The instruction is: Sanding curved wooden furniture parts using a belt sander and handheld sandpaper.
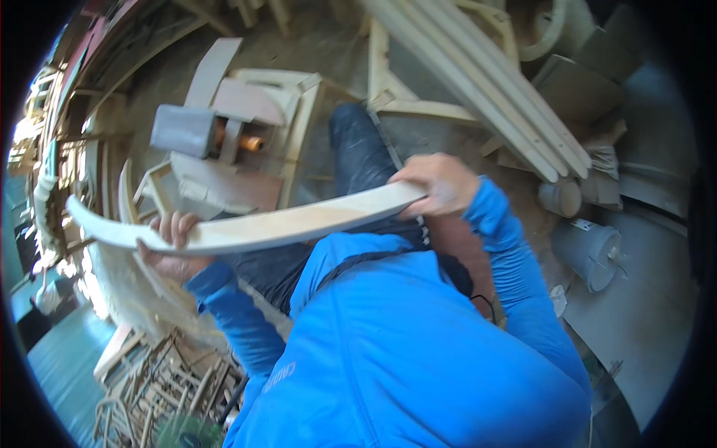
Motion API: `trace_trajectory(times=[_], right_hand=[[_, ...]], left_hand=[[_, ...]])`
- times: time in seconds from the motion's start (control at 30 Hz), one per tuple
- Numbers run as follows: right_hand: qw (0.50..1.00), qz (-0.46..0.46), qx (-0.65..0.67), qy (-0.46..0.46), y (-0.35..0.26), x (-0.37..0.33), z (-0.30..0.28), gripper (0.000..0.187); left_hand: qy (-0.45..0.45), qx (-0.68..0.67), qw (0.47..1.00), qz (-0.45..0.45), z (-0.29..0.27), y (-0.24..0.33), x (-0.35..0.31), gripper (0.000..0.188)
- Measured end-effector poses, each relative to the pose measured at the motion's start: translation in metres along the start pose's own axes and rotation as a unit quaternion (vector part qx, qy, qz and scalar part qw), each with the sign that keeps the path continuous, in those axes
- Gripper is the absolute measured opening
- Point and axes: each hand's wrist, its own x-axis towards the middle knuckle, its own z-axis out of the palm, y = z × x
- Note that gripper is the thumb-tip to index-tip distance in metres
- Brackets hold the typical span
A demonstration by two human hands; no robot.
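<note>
A person in a blue jacket holds a long, curved pale wooden slat (pixel 246 224) across the middle of the frame, one hand at each end region. The slat's long axis runs from the left edge, where its free tip juts out past the grip, up and rightward to centre-right, bowing gently downward along the way. The left hand (pixel 173 250) cups it from below at lower left, fingers curled up over the near edge; the right hand (pixel 441 183) is closed over the far end at centre-right, knuckles up. Both hands grip the piece, so neither is nearer than the other; the slat spans the gap between them above the person's dark-trousered knee (pixel 358 153). Behind it, in the upper left, a grey-housed machine (pixel 183 131) sits on a wooden frame, and a bundle of pale wooden strips (pixel 485 82) slants across the upper right.
</note>
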Motion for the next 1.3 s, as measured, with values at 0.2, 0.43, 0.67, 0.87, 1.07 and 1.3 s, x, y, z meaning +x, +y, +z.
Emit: trace_trajectory(times=[0.2, 0.43, 0.67, 0.87, 1.07, 1.3], right_hand=[[0.981, -0.016, 0.156, 0.11, -0.047, 0.025, 0.04, 0.056], [0.931, 0.153, -0.148, 0.297, 0.008, -0.033, -0.001, 0.056], [0.87, 0.307, -0.233, 0.307, 0.093, -0.1, -0.038, 0.058], [0.861, 0.327, -0.252, 0.297, 0.112, -0.107, -0.041, 0.058], [0.815, 0.361, -0.306, 0.333, 0.146, -0.116, -0.052, 0.061], [0.763, 0.333, -0.381, 0.402, 0.192, -0.081, -0.076, 0.08]], left_hand=[[-0.081, 0.237, 0.965, -0.072, 0.058, -0.109, -0.009, 0.047], [-0.018, 0.467, 0.881, -0.077, 0.043, -0.109, -0.015, 0.051], [0.033, 0.442, 0.892, -0.088, 0.017, -0.101, -0.032, 0.045], [0.032, 0.479, 0.872, -0.091, 0.009, -0.107, -0.038, 0.046], [0.028, 0.495, 0.863, -0.097, 0.004, -0.11, -0.032, 0.047], [0.009, 0.509, 0.854, -0.106, 0.006, -0.116, -0.03, 0.046]])
